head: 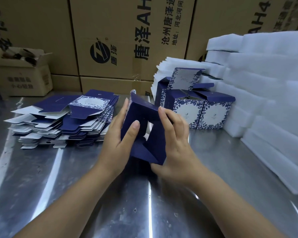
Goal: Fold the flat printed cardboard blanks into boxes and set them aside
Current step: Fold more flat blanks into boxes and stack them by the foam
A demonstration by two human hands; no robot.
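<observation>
Steel tabletop, bright with glare, carries everything. At far left a small open carton sits against the wall of big printed cartons. Next comes a slumped stack of flat blue-and-white blanks. At centre both bare forearms reach in, and the two hands hold one half-formed navy box just above the tabletop, its open end tilted toward the camera. The left hand is clasped on the box's left wall, fingers flat along the outside, thumb pressing a flap inward. The right hand is closed on the right wall, fingers curled over the upper edge, thumb beneath the lower corner. Behind and right, finished boxes stand together, flaps up, one more perched on top. Furthest right, white foam sheets lie in tall stacks.
</observation>
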